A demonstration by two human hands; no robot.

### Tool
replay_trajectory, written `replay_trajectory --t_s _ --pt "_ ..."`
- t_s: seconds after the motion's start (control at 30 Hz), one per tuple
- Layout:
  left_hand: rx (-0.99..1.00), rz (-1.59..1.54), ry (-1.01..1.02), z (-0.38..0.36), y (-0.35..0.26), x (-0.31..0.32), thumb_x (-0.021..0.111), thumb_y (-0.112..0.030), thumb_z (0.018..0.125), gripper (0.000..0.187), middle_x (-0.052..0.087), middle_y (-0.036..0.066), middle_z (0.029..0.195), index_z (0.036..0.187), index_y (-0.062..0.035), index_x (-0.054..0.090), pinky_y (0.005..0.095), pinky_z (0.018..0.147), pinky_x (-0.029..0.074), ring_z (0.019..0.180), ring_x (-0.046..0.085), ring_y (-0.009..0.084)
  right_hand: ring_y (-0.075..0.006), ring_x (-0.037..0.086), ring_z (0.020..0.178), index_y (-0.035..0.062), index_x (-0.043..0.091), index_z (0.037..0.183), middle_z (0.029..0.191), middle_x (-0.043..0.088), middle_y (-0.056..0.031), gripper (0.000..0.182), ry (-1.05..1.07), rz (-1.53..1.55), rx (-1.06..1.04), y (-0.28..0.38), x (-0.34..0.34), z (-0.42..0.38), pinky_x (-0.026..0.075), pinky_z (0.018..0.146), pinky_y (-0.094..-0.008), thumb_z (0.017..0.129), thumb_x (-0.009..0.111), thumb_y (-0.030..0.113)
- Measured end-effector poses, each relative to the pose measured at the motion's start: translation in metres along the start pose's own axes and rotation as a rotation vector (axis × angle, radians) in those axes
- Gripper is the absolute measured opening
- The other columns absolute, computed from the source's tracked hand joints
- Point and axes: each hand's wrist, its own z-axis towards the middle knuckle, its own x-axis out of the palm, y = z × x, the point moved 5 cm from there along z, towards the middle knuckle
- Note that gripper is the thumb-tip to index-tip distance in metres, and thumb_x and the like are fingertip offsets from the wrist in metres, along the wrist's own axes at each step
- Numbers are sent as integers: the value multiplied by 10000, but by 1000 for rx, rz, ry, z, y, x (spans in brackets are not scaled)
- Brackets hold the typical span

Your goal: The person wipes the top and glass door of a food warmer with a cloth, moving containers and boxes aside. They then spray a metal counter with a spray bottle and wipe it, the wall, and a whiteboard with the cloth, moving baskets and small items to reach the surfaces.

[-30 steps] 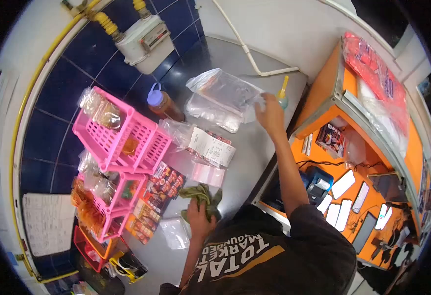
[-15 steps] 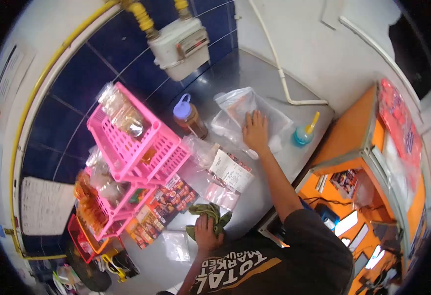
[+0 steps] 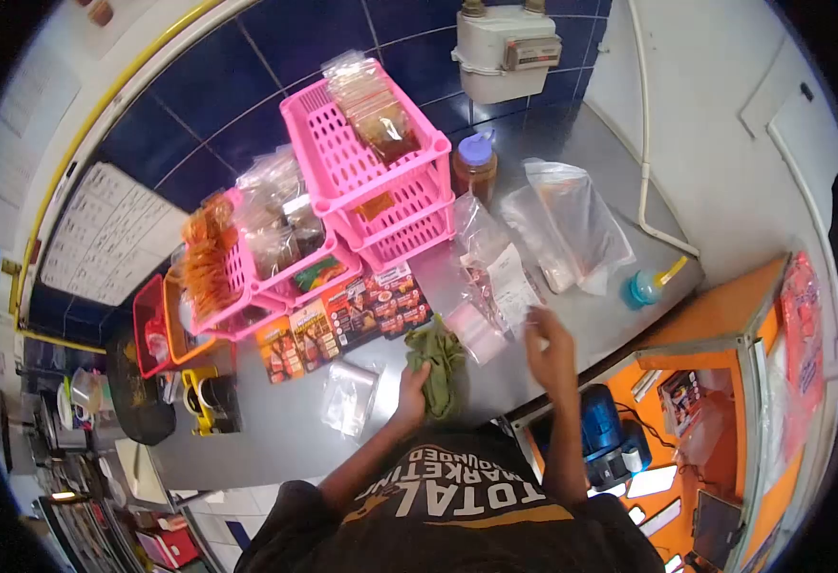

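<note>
My left hand [image 3: 415,392] is closed on a crumpled green cloth [image 3: 441,368], which hangs close over the grey metal counter. My right hand [image 3: 550,351] is raised in front of me with its fingers loosely bent, and nothing shows in it. Its fingertips overlap the lower edge of a printed white receipt [image 3: 511,289] in this view. Beside the receipt lies a pack of pinkish plastic bags [image 3: 476,330]. Farther back, clear plastic bags [image 3: 572,224] lie in a loose pile.
Pink stacked baskets [image 3: 381,205] with packed sachets stand at the back left, above printed menu flyers [image 3: 347,320]. A brown bottle with a purple lid [image 3: 476,164] stands behind. A turquoise squeeze bottle [image 3: 644,286] sits near the right edge, beside an orange shelf unit [image 3: 739,382].
My right hand has left the clear plastic bags and come back towards me, near the receipt. My left hand has lifted the green cloth into a bunch. The view has turned left.
</note>
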Motion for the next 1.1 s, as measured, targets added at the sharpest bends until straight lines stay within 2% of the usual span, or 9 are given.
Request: replay_trajectory --t_s 0.03,0.2,0.23,0.4,0.77,0.9,0.97,1.03,1.1 --pt "-148 -419 -8 -4 -6 11 488 -193 960 356 620 135 1116 1261 -4 508 378 933 463 1025 607 245 -281 613 1083 -18 583 1201 1121 649 -186 343 30 56 -148 1 14 -9 460 927 -353 911 606 162" --pt "-350 -800 185 -35 -40 25 484 -273 910 444 646 170 1096 1239 19 539 433 922 496 976 639 304 -278 607 1050 -23 561 1192 1112 626 -173 346 86 49 -396 34 49 -51 465 903 -347 907 622 163" --pt "-321 -812 176 -37 -43 20 484 -273 910 444 646 170 1096 1239 19 539 433 922 496 976 639 304 -309 597 1052 -26 548 1189 1117 606 -200 354 123 107 -413 46 50 -57 458 911 -366 903 626 168" --pt "-301 -826 101 -68 -59 -7 490 -236 884 418 647 173 1089 1190 39 557 433 907 498 961 639 301 -89 522 722 -19 554 836 739 605 -40 218 280 325 -216 46 66 -74 453 684 -256 828 731 108" --pt "-94 -755 -98 -122 -65 -180 443 -238 903 394 634 182 1129 1171 35 538 383 944 454 1021 613 247 -125 514 651 8 532 817 717 543 -63 261 200 121 -454 169 123 -158 431 574 -269 775 776 93" --pt "-43 -622 38 -150 -87 -247 462 -303 924 435 622 180 1168 1204 22 534 364 974 428 1080 594 260 -146 541 686 13 542 841 738 542 -77 258 226 189 -509 198 181 -192 434 600 -277 754 780 63" --pt "154 -167 0 -167 -102 -270 517 -299 901 482 578 162 1245 1285 -9 497 356 1013 394 1198 530 265 -190 558 680 8 552 839 740 541 -95 277 269 8 -636 230 210 -211 438 594 -294 727 799 63" --pt "289 -103 45 -176 -113 -288 603 -321 849 601 526 157 1311 1344 -14 454 396 1031 376 1209 505 267 -238 558 664 6 579 837 742 543 -114 280 380 -160 -742 248 243 -234 443 584 -313 708 816 77" --pt "611 475 95 -200 -150 -291 650 -203 824 637 486 165 1357 1379 -9 405 407 1060 351 1246 474 293 -245 557 654 13 608 840 742 551 -113 272 431 -173 -700 254 266 -251 446 576 -321 694 828 79"
